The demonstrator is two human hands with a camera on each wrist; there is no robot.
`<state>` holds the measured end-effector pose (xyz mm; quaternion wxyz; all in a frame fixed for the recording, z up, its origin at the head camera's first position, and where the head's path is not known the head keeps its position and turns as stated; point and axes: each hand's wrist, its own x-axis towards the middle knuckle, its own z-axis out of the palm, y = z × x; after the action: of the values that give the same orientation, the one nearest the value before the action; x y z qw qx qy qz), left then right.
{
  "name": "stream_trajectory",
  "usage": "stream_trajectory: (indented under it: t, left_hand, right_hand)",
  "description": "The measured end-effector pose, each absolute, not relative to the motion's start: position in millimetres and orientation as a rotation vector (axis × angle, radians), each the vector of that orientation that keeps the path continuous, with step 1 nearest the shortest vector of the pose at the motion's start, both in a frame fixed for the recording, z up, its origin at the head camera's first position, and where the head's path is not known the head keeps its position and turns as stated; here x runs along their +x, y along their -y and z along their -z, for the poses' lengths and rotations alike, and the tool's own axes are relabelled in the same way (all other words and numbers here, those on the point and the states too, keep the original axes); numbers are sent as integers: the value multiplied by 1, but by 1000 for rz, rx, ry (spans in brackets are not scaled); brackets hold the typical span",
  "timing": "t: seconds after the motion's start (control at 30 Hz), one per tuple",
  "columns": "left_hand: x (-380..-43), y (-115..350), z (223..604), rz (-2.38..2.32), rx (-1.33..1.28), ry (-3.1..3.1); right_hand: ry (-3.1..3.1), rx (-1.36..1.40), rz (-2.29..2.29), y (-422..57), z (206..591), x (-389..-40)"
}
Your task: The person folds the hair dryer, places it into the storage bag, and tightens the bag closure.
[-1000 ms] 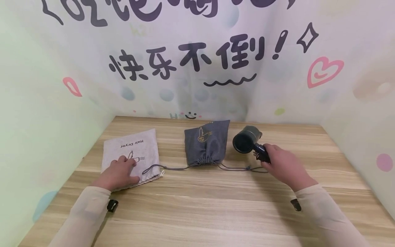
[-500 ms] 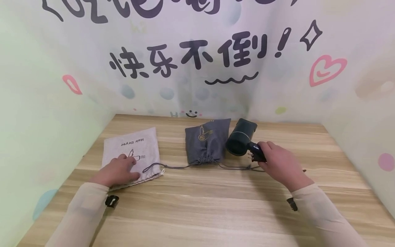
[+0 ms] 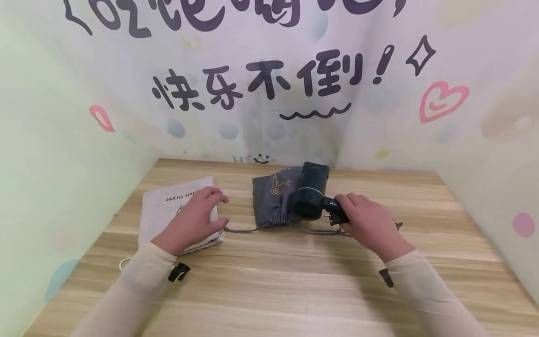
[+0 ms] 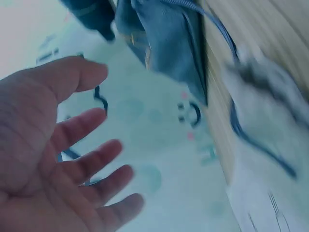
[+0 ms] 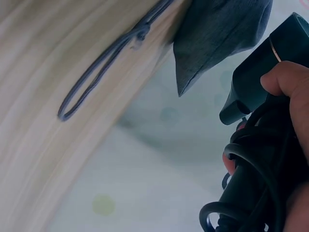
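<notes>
Tabletop (image 3: 269,290); cord coils (image 5: 256,159), seemingly right-wrist view only

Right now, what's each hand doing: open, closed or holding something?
Left hand: open, holding nothing, above the pale bag.
Right hand: closed, holding the dark hair dryer.

On the wood-grain tabletop (image 3: 269,290) rest a pale bag (image 3: 160,213) and, to its right, a gray drawstring bag (image 3: 273,201).
</notes>
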<state>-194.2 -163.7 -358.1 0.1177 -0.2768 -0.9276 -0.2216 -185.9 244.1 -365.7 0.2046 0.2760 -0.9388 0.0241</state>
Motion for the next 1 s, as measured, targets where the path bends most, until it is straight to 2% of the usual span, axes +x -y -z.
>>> stream_trajectory:
  t: [0.23,0.47,0.77,1.0]
  left_hand:
    - [-181,108,345,799,-881,2492]
    - [-175,63,347,717,-950,2421]
    - [-184,43,356,496,-955,2374]
    - [-185,40,359,501,-958,2355]
  right_hand:
    - [2597,835,-53,-229,368,-188]
    - [2532,881,-59,-210,367,-186]
    - [2480,906,-49,-196,362,-185]
    - [2454,935,-51,-191,360,-182]
